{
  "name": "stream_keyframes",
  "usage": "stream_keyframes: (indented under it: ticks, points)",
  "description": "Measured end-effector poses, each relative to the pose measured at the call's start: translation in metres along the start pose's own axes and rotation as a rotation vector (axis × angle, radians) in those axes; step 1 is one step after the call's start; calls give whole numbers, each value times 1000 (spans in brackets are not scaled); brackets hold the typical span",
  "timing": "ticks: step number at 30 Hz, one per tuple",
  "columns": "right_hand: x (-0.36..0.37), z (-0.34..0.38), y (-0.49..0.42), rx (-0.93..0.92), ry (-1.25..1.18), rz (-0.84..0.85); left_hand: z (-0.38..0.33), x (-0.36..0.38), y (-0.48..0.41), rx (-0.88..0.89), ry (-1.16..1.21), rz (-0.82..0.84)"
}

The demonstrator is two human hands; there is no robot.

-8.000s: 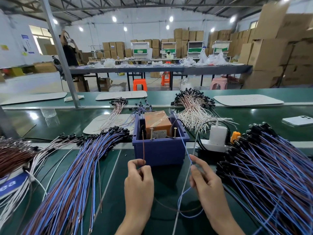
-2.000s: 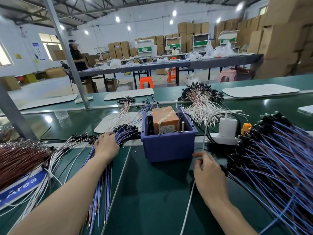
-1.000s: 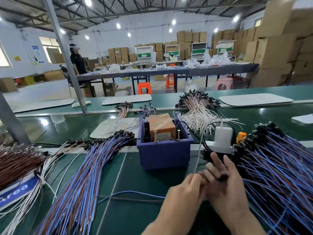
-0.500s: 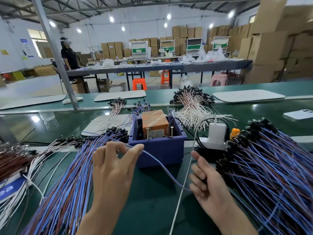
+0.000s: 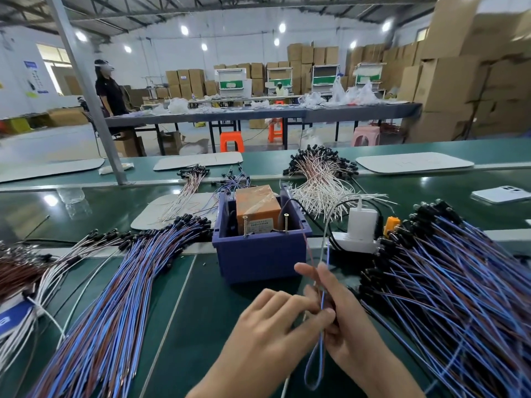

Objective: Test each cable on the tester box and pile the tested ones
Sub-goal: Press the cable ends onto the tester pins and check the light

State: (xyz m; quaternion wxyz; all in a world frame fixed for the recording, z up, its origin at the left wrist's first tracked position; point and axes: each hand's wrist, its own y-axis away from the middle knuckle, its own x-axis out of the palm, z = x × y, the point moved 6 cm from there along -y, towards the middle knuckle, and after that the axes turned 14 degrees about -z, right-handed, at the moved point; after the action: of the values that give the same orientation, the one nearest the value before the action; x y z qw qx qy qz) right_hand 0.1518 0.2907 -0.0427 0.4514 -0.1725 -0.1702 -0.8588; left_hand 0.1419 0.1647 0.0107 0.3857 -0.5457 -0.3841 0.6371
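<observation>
Roughly midway: left hand and right hand pinched one blue cable by the tester box; left pile (presumably tested) and right pile both looked large.

White phone, orange stools, stacked cartons

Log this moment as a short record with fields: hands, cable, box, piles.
Left hand: pinches the cable
Right hand: holds the same cable
Cable: blue and reddish strands, looped below the hands
Tester box: blue bin beyond the hands, two upright screws at its front
Left pile: blue-brown cables left of the box
Right pile: more such cables, right of the hands
</observation>
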Motion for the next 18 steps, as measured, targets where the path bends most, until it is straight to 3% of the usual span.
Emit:
stream_keyframes:
  ticks: [4,11,18]
  points:
    - [-5,2,-5,-112,-31,-77,8,10,8,-75,22,122]
    - [0,3,7,-448,466,-260,38,-5,19,-656,236,-34]
    - [9,5,13,-472,460,-251,28,12,26,-740,235,47]
